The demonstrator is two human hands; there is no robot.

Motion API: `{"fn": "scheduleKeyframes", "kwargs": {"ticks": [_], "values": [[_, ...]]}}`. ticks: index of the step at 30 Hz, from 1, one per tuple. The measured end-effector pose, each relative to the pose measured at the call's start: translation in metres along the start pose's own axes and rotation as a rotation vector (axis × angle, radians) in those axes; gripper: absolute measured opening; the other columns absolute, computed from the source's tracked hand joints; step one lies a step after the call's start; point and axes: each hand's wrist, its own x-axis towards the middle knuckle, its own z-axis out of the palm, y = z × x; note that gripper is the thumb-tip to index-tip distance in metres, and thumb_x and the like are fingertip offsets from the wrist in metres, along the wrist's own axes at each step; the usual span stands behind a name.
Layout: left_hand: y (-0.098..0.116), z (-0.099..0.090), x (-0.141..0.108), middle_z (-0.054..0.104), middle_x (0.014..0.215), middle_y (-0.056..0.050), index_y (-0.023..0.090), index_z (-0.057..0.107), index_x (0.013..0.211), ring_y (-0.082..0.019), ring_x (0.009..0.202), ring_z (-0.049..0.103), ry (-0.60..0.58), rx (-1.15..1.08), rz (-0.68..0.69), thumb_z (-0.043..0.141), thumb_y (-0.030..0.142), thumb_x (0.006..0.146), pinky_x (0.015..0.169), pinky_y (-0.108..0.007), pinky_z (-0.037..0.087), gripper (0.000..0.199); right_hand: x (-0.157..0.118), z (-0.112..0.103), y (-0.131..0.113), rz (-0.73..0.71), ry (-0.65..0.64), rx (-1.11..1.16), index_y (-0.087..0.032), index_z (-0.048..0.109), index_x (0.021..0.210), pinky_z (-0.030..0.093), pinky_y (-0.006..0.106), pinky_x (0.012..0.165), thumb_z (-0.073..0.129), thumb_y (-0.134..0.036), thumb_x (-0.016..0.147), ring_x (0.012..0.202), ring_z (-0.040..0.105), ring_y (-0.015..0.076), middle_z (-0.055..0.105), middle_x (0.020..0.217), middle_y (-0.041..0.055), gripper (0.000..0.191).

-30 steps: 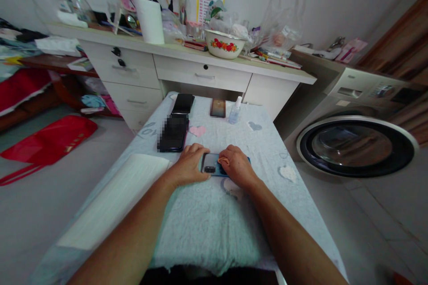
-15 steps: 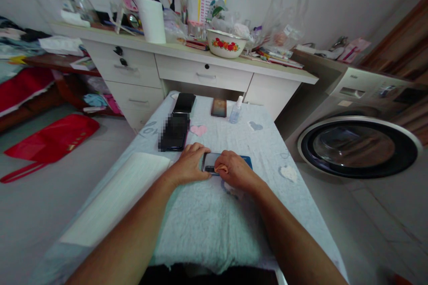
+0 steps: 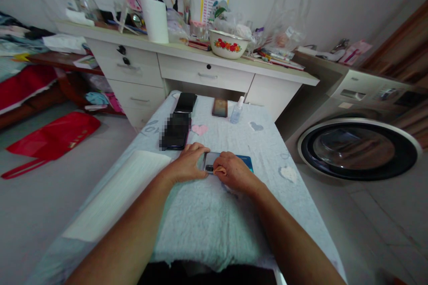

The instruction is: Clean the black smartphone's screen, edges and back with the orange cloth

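A smartphone (image 3: 246, 160) with a silvery-blue back lies face down and crosswise on the cloth-covered table. My left hand (image 3: 189, 164) grips its left end between thumb and fingers, beside the dark camera block. Bunched in the fingers of my right hand (image 3: 236, 172) is a small orange cloth (image 3: 220, 170), pressed on the phone's back near the cameras. That hand covers the phone's middle part.
Beyond my left hand lie a dark phone (image 3: 179, 131) and a black wallet-like case (image 3: 186, 103). A small brown framed item (image 3: 220, 107) and a clear spray bottle (image 3: 236, 111) are farther back. White paper towel (image 3: 117, 196) lies at left; a washing machine (image 3: 357, 98) stands at right.
My right hand has slid the orange cloth slightly left and nearer to me over the phone's back. My left hand keeps its hold. The view has shifted a little.
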Motion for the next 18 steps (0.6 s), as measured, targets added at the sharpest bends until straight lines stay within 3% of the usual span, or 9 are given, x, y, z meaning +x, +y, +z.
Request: {"fn": "scheduleKeyframes", "kwargs": {"ticks": [9, 18], "values": [[0.003, -0.001, 0.002, 0.049, 0.121, -0.008, 0.020, 0.050, 0.124, -0.026, 0.118, 0.044, -0.018, 0.026, -0.020, 0.069, 0.033, 0.061, 0.105, -0.037, 0.035, 0.067, 0.007, 0.010, -0.008, -0.023, 0.006, -0.035, -0.016, 0.064, 0.087, 0.038, 0.025, 0.080, 0.058, -0.009, 0.078, 0.087, 0.052, 0.0160, 0.060, 0.089, 0.0050, 0.013], [-0.002, 0.000, 0.001, 0.048, 0.120, -0.006, 0.022, 0.049, 0.125, -0.026, 0.116, 0.044, -0.024, 0.024, -0.009, 0.070, 0.036, 0.061, 0.104, -0.037, 0.035, 0.068, -0.005, -0.008, 0.004, 0.042, -0.085, -0.037, -0.017, 0.063, 0.083, 0.036, 0.023, 0.072, 0.056, -0.010, 0.077, 0.081, 0.052, 0.0145, 0.060, 0.085, 0.0035, 0.011]]}}
